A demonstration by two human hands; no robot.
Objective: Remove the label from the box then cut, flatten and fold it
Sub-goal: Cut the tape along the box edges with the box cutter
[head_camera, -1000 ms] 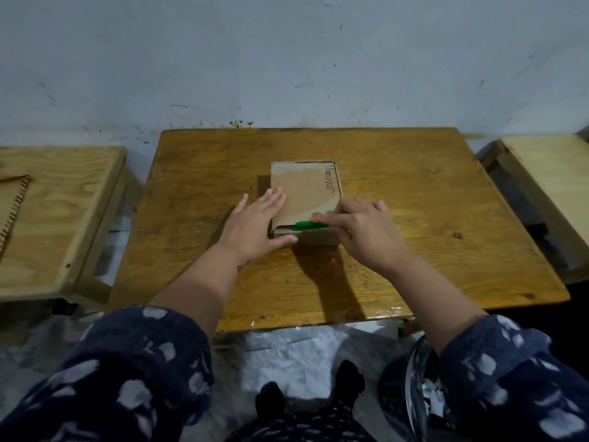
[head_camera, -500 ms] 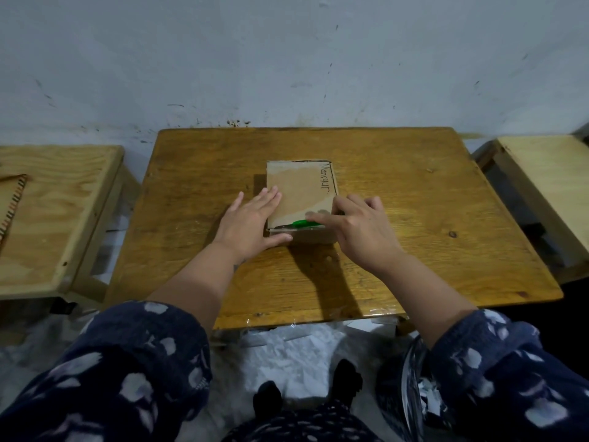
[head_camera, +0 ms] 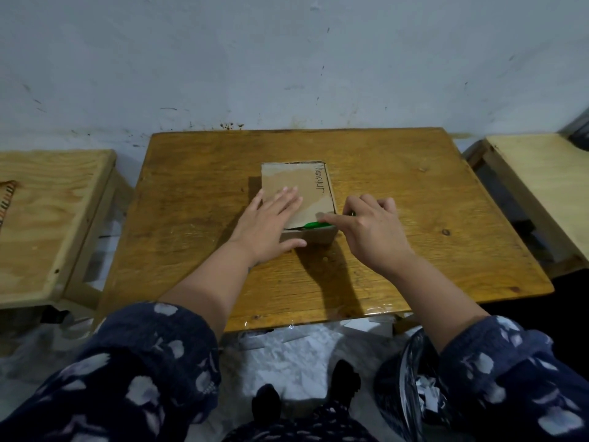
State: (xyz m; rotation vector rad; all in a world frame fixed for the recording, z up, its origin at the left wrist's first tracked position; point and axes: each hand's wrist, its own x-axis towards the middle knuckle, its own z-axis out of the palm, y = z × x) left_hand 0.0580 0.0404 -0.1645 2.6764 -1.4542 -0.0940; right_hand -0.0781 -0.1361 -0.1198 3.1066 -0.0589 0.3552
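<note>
A small brown cardboard box [head_camera: 296, 181] with handwriting along its right side lies in the middle of the wooden table [head_camera: 398, 199]. My left hand [head_camera: 271, 224] lies flat on the box's top near-left part, thumb against the front wall. My right hand [head_camera: 369, 231] holds a green-handled cutter [head_camera: 314, 224] along the box's near top edge, toward the right corner. The blade itself is hidden at the seam.
A pale plywood table [head_camera: 47, 218] stands to the left with a notebook edge [head_camera: 6, 199] on it. Another light table [head_camera: 548, 186] stands to the right. A black bag with paper scraps [head_camera: 411, 387] sits on the floor at the lower right, over white sheeting.
My left hand has slid from the box's left side up onto its top. My right hand with the cutter has shifted right along the near top edge.
</note>
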